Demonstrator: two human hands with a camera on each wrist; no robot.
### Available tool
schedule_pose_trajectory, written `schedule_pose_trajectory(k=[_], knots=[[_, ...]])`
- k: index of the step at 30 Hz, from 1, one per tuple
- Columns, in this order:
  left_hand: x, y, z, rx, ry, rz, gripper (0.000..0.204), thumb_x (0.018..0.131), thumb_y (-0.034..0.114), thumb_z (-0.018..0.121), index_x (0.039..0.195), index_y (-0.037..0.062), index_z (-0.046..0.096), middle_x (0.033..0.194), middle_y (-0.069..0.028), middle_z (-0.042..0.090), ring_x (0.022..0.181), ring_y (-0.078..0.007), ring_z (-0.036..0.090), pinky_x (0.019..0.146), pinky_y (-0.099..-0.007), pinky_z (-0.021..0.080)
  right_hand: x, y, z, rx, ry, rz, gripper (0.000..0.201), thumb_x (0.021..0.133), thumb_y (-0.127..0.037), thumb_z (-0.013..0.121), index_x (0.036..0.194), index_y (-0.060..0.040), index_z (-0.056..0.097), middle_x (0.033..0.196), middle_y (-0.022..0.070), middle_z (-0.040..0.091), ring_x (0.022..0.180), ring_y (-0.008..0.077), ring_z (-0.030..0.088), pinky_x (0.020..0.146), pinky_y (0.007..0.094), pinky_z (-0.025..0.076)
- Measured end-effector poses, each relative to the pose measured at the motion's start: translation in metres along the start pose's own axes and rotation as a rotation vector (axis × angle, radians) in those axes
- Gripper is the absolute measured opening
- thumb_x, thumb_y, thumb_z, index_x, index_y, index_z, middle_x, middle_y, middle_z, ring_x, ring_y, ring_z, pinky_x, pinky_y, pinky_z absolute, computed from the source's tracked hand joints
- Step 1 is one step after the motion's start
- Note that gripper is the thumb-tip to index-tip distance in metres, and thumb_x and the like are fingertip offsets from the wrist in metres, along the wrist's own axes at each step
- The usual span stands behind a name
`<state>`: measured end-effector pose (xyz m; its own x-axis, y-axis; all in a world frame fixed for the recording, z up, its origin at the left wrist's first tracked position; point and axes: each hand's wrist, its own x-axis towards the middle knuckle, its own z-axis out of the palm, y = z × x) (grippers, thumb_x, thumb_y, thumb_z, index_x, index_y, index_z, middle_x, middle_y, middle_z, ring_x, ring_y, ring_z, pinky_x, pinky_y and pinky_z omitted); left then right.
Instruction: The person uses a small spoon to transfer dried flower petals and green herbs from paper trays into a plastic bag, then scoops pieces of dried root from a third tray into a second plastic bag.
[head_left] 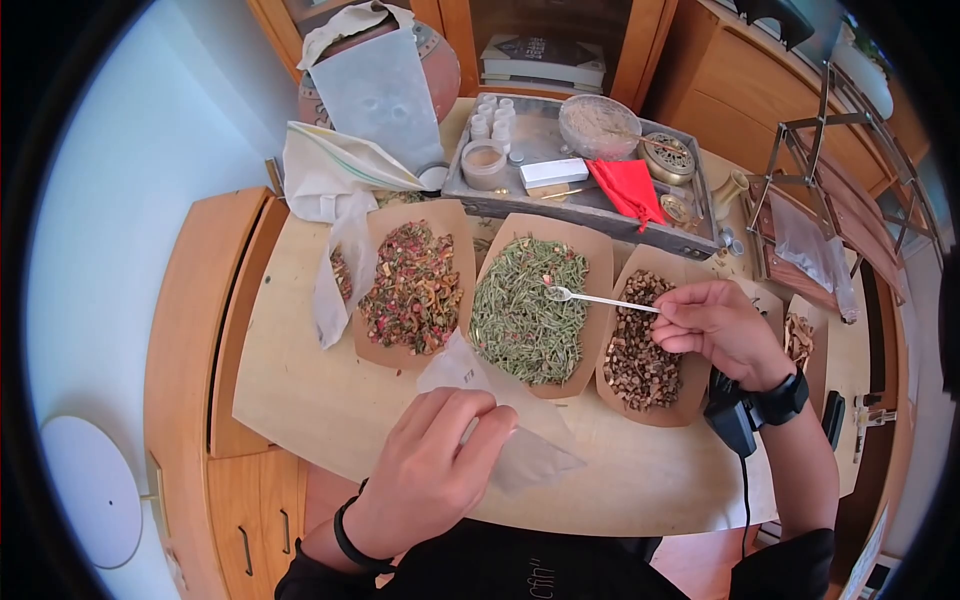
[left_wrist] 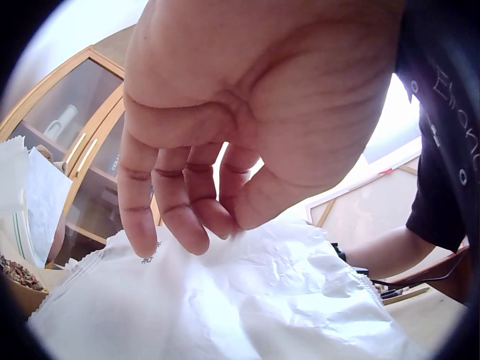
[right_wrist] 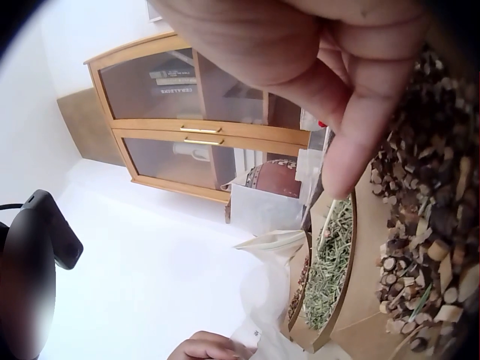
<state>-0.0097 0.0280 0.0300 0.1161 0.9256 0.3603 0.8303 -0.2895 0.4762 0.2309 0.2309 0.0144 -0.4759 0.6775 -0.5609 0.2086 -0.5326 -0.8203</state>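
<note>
My right hand (head_left: 715,325) pinches the handle end of a small white spoon (head_left: 610,301) between thumb and fingers. The spoon's bowl overlaps the paper tray of green dried herb (head_left: 530,310), and its handle crosses the tray of brown chopped stems (head_left: 645,350). Near the table's front, my left hand (head_left: 440,460) pinches a thin white translucent bag (head_left: 530,430) with thumb and fingertips. In the left wrist view the bag (left_wrist: 225,300) spreads wrinkled below the fingers. Left of the green herb sits a tray of mixed red and yellow dried petals (head_left: 415,290).
At the back, a grey tray (head_left: 590,222) holds small white bottles (head_left: 492,120), a bowl of powder (head_left: 600,125), a red pouch (head_left: 627,190) and a round metal burner (head_left: 667,158). A cloth bag (head_left: 340,170) stands back left. A black cabled device (head_left: 732,420) lies beside my right wrist.
</note>
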Motion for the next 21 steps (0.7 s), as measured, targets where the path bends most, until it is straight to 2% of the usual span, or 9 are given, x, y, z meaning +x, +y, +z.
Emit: schedule_pose_trajectory(k=[8,9,11,13,17,21], knots=[[-0.001,0.001,0.0,-0.004,0.017,-0.012,0.02,0.072,-0.005,0.067,0.091,-0.0007,0.061,0.086,-0.0123,0.054,0.075,-0.03,0.057,0.064,-0.0378,0.048,-0.022,-0.015,0.007,0.003,-0.014,-0.028,0.017,0.091,-0.004,0.06,0.101,0.0093,0.061,0.085,0.0161,0.068,0.074,0.0202,0.07,0.067,0.027,0.06],[-0.002,0.0,0.0,0.014,-0.003,0.001,0.022,0.072,-0.004,0.065,0.093,-0.0006,0.06,0.089,-0.0117,0.054,0.077,-0.0285,0.057,0.067,-0.0367,0.048,-0.028,-0.018,0.009,0.001,-0.016,-0.026,0.017,0.091,-0.004,0.06,0.101,0.0093,0.061,0.085,0.0161,0.068,0.074,0.0202,0.07,0.067,0.027,0.06],[-0.003,-0.001,0.0,0.031,-0.024,0.014,0.025,0.071,-0.003,0.062,0.095,-0.0006,0.059,0.092,-0.0111,0.053,0.08,-0.027,0.056,0.07,-0.0356,0.048,-0.043,-0.025,0.017,-0.106,-0.019,-0.05,0.016,0.091,-0.005,0.06,0.098,0.0097,0.062,0.082,0.0153,0.068,0.07,0.0201,0.07,0.064,0.0281,0.06],[-0.001,0.001,0.0,0.006,0.005,-0.009,0.021,0.072,-0.006,0.067,0.09,-0.0004,0.061,0.086,-0.0121,0.053,0.075,-0.0304,0.057,0.064,-0.0379,0.047,-0.058,-0.032,0.027,-0.149,-0.007,-0.046,0.015,0.091,-0.003,0.06,0.097,0.0097,0.063,0.079,0.0144,0.068,0.069,0.0195,0.07,0.063,0.0282,0.06],[0.0,0.003,0.0,0.001,0.011,-0.002,0.021,0.071,-0.006,0.067,0.09,-0.0003,0.061,0.086,-0.0121,0.053,0.075,-0.0306,0.057,0.064,-0.0381,0.047,-0.08,-0.032,0.046,-0.255,-0.048,-0.047,0.011,0.09,0.001,0.06,0.096,0.0086,0.064,0.079,0.0122,0.067,0.07,0.0172,0.069,0.064,0.0264,0.059],[-0.001,0.001,-0.001,0.011,-0.005,0.007,0.021,0.072,-0.004,0.065,0.093,-0.0002,0.06,0.088,-0.0113,0.054,0.077,-0.0286,0.057,0.067,-0.0369,0.047,-0.092,-0.029,0.057,-0.399,0.02,-0.187,0.009,0.091,0.003,0.058,0.094,0.0088,0.064,0.077,0.0094,0.066,0.072,0.0131,0.067,0.065,0.0248,0.057]])
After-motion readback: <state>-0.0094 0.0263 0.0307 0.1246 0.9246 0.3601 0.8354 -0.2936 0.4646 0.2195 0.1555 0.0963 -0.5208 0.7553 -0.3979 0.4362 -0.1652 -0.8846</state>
